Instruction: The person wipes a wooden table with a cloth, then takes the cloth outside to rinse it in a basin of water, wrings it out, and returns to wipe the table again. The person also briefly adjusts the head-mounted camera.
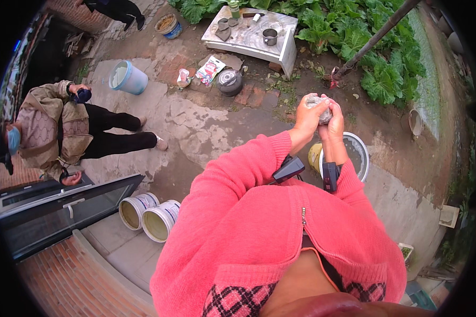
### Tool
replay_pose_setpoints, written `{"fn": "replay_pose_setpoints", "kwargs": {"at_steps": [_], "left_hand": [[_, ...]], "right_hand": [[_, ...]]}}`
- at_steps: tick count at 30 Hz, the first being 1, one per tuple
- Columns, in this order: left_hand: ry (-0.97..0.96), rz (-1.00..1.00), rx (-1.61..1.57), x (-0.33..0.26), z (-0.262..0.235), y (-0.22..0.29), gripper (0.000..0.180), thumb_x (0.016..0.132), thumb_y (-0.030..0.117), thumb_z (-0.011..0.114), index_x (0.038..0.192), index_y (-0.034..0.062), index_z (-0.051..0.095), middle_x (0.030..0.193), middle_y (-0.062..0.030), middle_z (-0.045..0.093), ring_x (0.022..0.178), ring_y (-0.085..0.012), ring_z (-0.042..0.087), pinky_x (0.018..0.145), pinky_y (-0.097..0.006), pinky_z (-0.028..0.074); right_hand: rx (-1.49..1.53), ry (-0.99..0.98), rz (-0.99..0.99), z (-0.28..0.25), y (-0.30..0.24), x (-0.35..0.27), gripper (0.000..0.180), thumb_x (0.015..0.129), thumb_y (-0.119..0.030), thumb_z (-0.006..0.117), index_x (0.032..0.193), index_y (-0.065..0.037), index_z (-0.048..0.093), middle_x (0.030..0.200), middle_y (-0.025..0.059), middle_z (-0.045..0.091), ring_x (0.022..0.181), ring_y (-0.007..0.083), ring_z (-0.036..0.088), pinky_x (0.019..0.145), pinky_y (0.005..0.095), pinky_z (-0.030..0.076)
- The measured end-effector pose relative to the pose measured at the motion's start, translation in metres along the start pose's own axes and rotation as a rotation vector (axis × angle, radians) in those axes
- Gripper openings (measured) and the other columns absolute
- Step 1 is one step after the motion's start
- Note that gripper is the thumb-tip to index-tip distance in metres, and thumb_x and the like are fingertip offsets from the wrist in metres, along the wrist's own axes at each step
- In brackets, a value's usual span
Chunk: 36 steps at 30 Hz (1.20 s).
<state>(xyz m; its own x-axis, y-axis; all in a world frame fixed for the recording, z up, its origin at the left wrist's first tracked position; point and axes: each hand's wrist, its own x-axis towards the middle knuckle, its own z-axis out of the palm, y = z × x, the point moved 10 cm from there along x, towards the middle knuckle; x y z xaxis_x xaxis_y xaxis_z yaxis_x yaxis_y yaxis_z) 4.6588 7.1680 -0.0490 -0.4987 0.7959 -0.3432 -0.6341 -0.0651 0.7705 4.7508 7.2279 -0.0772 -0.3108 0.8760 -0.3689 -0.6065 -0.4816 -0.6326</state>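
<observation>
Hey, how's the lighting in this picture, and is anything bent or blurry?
Head view: soft, diffuse daylight, no hard shadows; head view: black fisheye rim, with the pale sill at lower left curving; head view: left hand, right hand and gray lump fairly clear, without obvious motion blur.

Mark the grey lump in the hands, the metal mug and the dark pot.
Grey lump (326,115): head view, on its lower part.
Metal mug (270,40): head view, on its outer side.
Dark pot (229,79): head view, on its lid.
</observation>
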Motion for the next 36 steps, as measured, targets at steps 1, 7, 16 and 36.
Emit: {"fn": "replay_pose_setpoints", "kwargs": {"at_steps": [1,7,16,36], "left_hand": [[-0.064,0.027,0.027,0.001,0.027,-0.012,0.052,0.085,0.018,0.077,0.126,0.0013,0.051,0.111,-0.0086,0.062,0.099,-0.0139,0.06,0.087,-0.03,0.051],[-0.403,0.515,0.73,-0.032,0.146,-0.049,0.05,0.082,0.021,0.073,0.125,0.0029,0.056,0.136,-0.021,0.052,0.134,-0.037,0.043,0.11,-0.043,0.036],[-1.153,0.975,0.724,-0.105,0.259,-0.082,0.035,0.072,0.028,0.078,0.096,0.0083,0.063,0.105,-0.0089,0.061,0.107,-0.0305,0.056,0.097,-0.05,0.044],[-1.424,0.862,0.835,-0.065,0.399,-0.194,0.015,0.071,0.024,0.072,0.073,0.0116,0.064,0.081,-0.0039,0.059,0.086,-0.027,0.057,0.076,-0.041,0.047]], "right_hand": [[0.018,0.02,-0.019,-0.016,-0.022,0.005,0.021,0.089,-0.008,0.051,0.108,-0.001,0.056,0.122,0.0153,0.063,0.111,0.0287,0.059,0.1,0.0434,0.049],[0.155,0.228,-0.006,-0.127,-0.094,-0.016,0.031,0.095,-0.023,0.05,0.121,-0.007,0.055,0.126,0.0123,0.059,0.116,0.0285,0.057,0.1,0.0441,0.048],[0.392,0.247,-0.044,-0.202,-0.136,-0.072,0.039,0.096,-0.034,0.048,0.126,-0.01,0.055,0.126,0.0101,0.059,0.115,0.0256,0.058,0.099,0.0456,0.047],[0.407,0.476,-0.117,-0.27,-0.229,-0.019,0.035,0.095,-0.036,0.052,0.121,-0.013,0.058,0.12,0.0072,0.062,0.109,0.0243,0.06,0.095,0.0468,0.048]]}}
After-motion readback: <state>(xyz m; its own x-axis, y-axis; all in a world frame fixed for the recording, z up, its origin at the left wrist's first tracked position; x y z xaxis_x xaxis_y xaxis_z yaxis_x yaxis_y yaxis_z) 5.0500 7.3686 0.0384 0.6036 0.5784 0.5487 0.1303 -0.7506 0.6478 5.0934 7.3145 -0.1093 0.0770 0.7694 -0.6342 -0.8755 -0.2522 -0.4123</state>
